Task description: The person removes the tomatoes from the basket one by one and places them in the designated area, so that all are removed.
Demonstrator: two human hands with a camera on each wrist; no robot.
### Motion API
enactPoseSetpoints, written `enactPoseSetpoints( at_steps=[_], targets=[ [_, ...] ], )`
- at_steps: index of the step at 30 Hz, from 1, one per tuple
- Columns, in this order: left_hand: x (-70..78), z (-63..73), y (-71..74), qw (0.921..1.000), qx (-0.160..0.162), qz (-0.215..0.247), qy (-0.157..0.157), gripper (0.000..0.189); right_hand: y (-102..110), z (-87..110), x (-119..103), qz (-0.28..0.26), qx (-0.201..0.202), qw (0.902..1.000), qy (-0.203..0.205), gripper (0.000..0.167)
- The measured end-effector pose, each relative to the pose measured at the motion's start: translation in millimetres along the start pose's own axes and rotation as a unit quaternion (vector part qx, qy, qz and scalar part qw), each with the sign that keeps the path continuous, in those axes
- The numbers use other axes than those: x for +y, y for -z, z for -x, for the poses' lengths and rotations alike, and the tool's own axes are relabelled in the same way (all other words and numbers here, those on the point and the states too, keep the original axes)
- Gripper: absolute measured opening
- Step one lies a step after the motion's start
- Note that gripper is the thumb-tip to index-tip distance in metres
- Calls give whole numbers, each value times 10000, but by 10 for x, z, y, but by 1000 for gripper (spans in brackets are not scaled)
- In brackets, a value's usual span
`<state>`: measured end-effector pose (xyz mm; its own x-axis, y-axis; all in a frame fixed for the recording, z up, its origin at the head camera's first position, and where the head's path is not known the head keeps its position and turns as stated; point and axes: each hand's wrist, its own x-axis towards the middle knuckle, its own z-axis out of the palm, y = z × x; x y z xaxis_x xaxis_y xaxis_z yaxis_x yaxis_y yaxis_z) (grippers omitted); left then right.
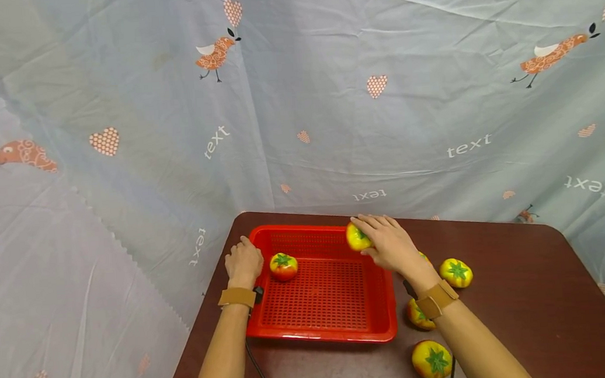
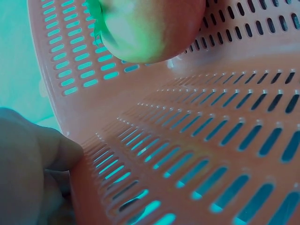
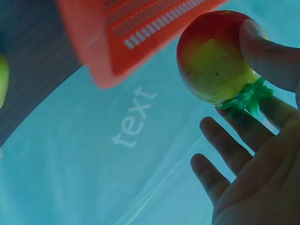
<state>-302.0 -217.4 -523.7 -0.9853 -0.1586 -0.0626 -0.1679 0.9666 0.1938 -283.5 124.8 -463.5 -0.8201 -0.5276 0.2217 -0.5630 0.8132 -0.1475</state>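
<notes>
A red plastic basket (image 1: 318, 335) with slotted walls sits on a dark table. My left hand (image 1: 244, 262) grips its left rim; in the left wrist view the fingers (image 2: 61, 149) bend over the edge. Inside the basket, near that side, lies a yellow-and-red toy tomato (image 1: 284, 267) with a green leafy top. Above the back right corner, my right hand (image 1: 392, 245) holds another toy tomato (image 1: 357, 237). The right wrist view shows this tomato (image 3: 213, 56) pinched between thumb and fingers, its green top towards the palm, while two other fingers extend free.
Right of the basket, on the table (image 1: 521, 308), lie several more toy tomatoes: one at the far side (image 1: 456, 273), one partly behind the right wrist (image 1: 419, 314), one near the front (image 1: 431, 360). A printed grey curtain (image 1: 333, 169) hangs behind the table. Cables run from both wrists.
</notes>
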Motion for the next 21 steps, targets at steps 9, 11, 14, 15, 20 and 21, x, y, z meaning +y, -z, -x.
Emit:
enactPoseSetpoints(
  at_steps=[9, 11, 14, 15, 20, 21],
  targets=[
    [-14, -9, -20, 10000, 29, 22, 3, 62, 82, 200, 234, -92, 72, 9991, -401, 74],
    [-18, -10, -21, 10000, 32, 12, -5, 62, 103, 252, 297, -28, 51, 9989, -474, 74],
    [-20, -11, -18, 10000, 34, 14, -13, 62, 136, 341, 396, 11, 74, 9981, -615, 75],
    [-20, -10, -16, 10000, 40, 20, -14, 62, 147, 376, 429, 17, 99, 9978, -650, 75],
    [-17, -4, -2, 10000, 40, 36, -19, 62, 214, 575, 580, -6, 148, 9961, -867, 75],
    [-19, -1, 0, 10000, 46, 41, -11, 61, 222, 611, 611, -13, 137, 9958, -910, 75]
  ],
)
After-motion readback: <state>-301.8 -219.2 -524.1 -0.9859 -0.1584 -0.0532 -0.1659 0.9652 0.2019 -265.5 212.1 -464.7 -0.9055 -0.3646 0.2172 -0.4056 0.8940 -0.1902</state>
